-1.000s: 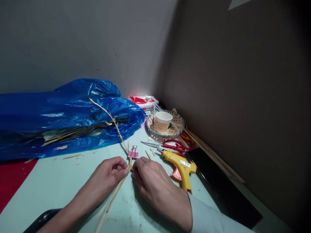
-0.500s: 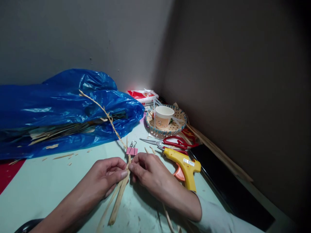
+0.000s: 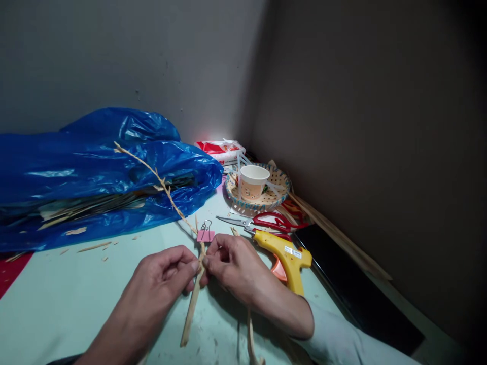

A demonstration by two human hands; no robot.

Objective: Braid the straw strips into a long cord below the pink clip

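My left hand [image 3: 163,279] and my right hand [image 3: 232,266] meet fingertip to fingertip over the pale green table [image 3: 76,299]. Both pinch the loose ends of a braid of dried straw strips [image 3: 160,182]. The braided part runs up and left from my fingers over the blue bag. A pink binder clip [image 3: 205,235] grips the braid just beyond my fingertips. One loose straw strip [image 3: 192,309] hangs down from my left fingers, and another strip [image 3: 250,334] trails under my right wrist.
A blue plastic bag [image 3: 95,172] with straw inside lies at the left. On the right lie a yellow glue gun [image 3: 285,253], red-handled scissors [image 3: 266,222], and a woven tray [image 3: 279,195] with a paper cup [image 3: 254,180]. A black board [image 3: 353,289] runs along the wall.
The strips below my fingers have spread apart, one now swung under my right wrist. Both hands stay pinched at the braid and have lifted slightly. The view has shifted a little.
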